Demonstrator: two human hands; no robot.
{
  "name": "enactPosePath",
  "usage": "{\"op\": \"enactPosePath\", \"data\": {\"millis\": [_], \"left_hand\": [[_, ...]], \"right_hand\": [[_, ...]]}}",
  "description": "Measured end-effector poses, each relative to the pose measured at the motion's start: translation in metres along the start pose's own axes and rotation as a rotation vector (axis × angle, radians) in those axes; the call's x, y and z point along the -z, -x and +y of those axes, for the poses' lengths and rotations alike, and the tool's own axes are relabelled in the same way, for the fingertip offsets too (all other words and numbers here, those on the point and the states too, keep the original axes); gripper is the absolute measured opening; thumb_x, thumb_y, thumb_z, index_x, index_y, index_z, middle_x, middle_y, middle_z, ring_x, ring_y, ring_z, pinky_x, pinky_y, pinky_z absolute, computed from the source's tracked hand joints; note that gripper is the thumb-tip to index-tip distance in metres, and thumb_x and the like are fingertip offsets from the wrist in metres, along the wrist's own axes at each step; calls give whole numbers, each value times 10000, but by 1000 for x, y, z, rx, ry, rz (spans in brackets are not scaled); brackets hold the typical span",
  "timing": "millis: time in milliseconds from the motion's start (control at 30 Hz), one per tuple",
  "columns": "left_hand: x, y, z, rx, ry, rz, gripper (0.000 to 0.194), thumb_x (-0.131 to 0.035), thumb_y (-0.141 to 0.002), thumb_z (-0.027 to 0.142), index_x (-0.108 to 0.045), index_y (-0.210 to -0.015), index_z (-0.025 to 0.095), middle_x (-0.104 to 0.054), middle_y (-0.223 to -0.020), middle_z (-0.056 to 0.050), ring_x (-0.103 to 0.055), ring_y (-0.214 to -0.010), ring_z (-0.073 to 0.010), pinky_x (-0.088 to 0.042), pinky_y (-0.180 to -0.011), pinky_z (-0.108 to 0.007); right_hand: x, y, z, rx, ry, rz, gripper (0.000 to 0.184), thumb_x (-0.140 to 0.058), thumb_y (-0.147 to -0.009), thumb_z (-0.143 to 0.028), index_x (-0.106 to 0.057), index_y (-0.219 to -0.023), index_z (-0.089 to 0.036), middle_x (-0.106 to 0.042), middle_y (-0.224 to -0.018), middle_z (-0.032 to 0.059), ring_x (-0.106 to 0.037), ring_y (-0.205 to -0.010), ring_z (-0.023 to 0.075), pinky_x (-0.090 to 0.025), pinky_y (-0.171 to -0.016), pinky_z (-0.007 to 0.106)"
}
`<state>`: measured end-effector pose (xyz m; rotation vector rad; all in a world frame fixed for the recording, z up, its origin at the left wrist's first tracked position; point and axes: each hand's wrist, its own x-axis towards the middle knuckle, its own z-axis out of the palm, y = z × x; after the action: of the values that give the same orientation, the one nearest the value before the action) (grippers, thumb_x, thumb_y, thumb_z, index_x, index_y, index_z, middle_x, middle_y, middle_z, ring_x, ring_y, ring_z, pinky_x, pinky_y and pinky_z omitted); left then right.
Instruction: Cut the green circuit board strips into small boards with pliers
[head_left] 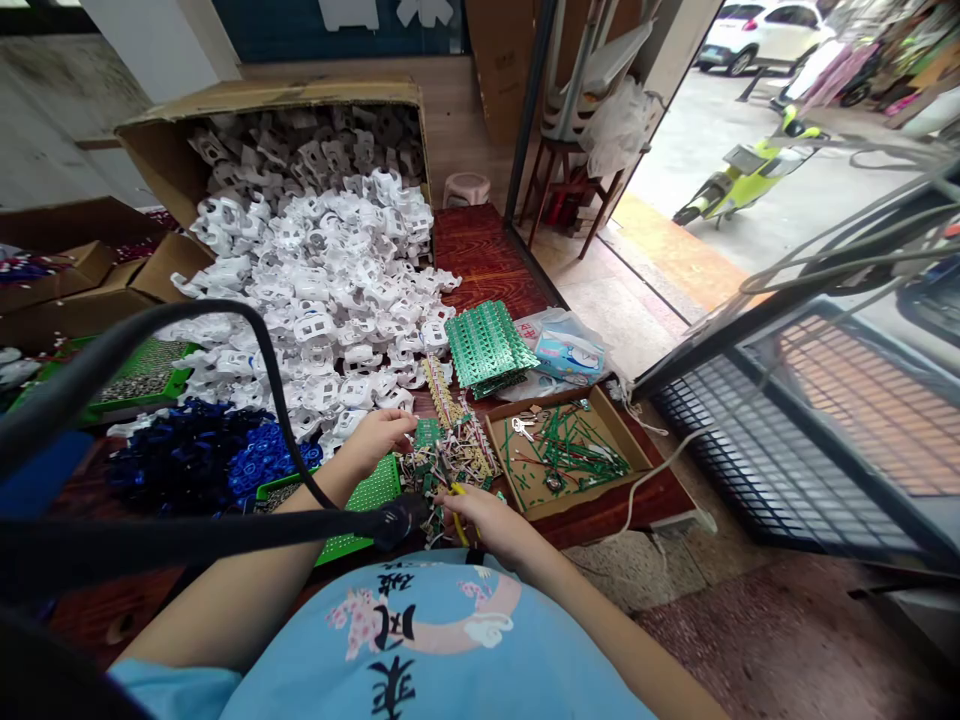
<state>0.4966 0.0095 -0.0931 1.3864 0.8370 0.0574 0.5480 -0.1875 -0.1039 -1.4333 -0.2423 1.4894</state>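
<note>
My left hand (385, 436) is closed, pinching the edge of a small green circuit board (428, 433) over a heap of small wired parts (469, 445). Wrapped round the yellow handles of a pair of pliers or cutters (459, 512) is my right hand (480, 515); the tool's jaws point up toward the board. I cannot tell whether the jaws touch it. Beyond the hands lies a stack of green circuit board panels (487, 345). A shallow cardboard tray (574, 497) to the right holds green strips and a bunch of keys.
White plastic shells (322, 270) spill from a large cardboard box (270, 92) at the back left. Dark blue parts (187, 455) and a green perforated basket (367, 505) lie left. A black cable-like arm (262, 340) crosses the near left. A plastic bag (566, 350) sits beside the panels.
</note>
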Motion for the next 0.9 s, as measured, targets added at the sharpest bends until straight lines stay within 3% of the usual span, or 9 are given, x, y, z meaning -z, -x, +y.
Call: {"op": "enactPosePath", "data": {"millis": [100, 200, 333, 400, 567, 733, 800, 900], "left_hand": [[-1, 3, 0, -32, -33, -21, 249, -639, -598, 341, -562, -699, 126, -536, -563, 15, -530, -501, -110, -443, -567, -264], [-3, 4, -3, -157, -122, -34, 238, -602, -633, 356, -573, -692, 127, -561, -594, -1, -540, -564, -123, -426, -592, -250], [-8, 5, -5, -351, -374, -90, 204, -534, -695, 336, -610, -698, 147, -576, -634, -4, -501, -586, -122, -379, -560, -226], [-8, 4, -4, -386, -466, -98, 201, -514, -708, 327, -624, -701, 160, -578, -628, -1, -495, -587, -130, -370, -553, -228], [-3, -1, -1, -219, -327, -5, 198, -556, -669, 339, -625, -710, 158, -606, -648, -19, -541, -605, -148, -412, -604, -253], [-1, 2, -1, 36, -49, -42, 235, -638, -581, 345, -590, -678, 138, -606, -622, -21, -592, -608, -154, -441, -636, -274], [0, 3, -3, 48, -42, -74, 249, -645, -580, 356, -590, -681, 135, -604, -618, -17, -590, -609, -151, -437, -639, -274], [2, 2, -13, -57, -108, -86, 247, -637, -606, 364, -596, -685, 134, -596, -631, -11, -558, -598, -134, -424, -635, -264]], "right_hand": [[0, 0, -1, 12, 6, 23, 126, -463, -704, -297, -522, -744, -193, -451, -571, -29, -424, -493, 102, -290, -480, 230], [1, 0, -3, 23, -27, 50, 94, -449, -695, -256, -509, -697, -183, -426, -535, -37, -398, -463, 92, -273, -464, 227], [3, -3, 0, 7, -19, 14, 111, -443, -693, -251, -516, -675, -169, -426, -499, -36, -384, -411, 89, -225, -423, 228], [3, -4, 2, 3, 23, -10, 137, -454, -702, -278, -523, -677, -162, -429, -486, -36, -386, -401, 90, -226, -418, 227], [1, 0, 2, -40, -2, 11, 200, -535, -688, -348, -523, -756, -160, -505, -620, -19, -475, -538, 99, -341, -517, 229], [0, 2, -1, -56, -57, 13, 216, -536, -687, -367, -524, -792, -178, -525, -691, -11, -509, -629, 115, -362, -568, 234], [-2, 1, -2, -55, -74, 3, 194, -521, -690, -351, -524, -787, -183, -513, -664, -15, -503, -598, 114, -356, -547, 233], [-4, 0, -4, -30, -70, 10, 124, -487, -685, -290, -527, -743, -188, -476, -596, -28, -469, -507, 101, -332, -496, 230]]}}
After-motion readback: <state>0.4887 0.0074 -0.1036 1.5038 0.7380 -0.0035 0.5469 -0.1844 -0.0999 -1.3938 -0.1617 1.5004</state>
